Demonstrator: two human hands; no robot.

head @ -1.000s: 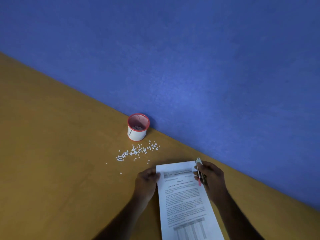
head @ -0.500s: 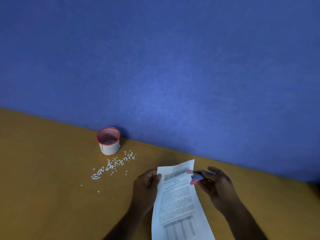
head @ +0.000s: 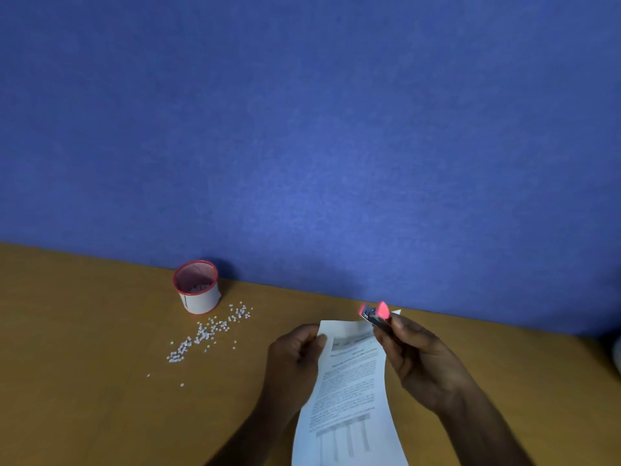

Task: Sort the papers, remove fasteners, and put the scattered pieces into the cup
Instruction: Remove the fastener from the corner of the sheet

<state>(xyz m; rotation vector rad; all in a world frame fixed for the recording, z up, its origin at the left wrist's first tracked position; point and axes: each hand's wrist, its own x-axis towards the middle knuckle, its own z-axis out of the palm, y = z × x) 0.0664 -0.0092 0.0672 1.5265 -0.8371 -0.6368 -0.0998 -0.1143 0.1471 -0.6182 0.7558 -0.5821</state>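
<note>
Printed papers (head: 349, 391) held curved above wooden table (head: 84, 381), bottom edge out of view. Left hand (head: 295, 356) pinching upper left edge, thumb on the sheet face. Right hand (head: 420, 358) gripping pink-tipped staple remover (head: 375, 314) at upper right corner. White scattered pieces (head: 208, 331) loose on table left of papers. Red-rimmed cup (head: 198, 286) upright just behind them, against blue wall (head: 302, 129).
</note>
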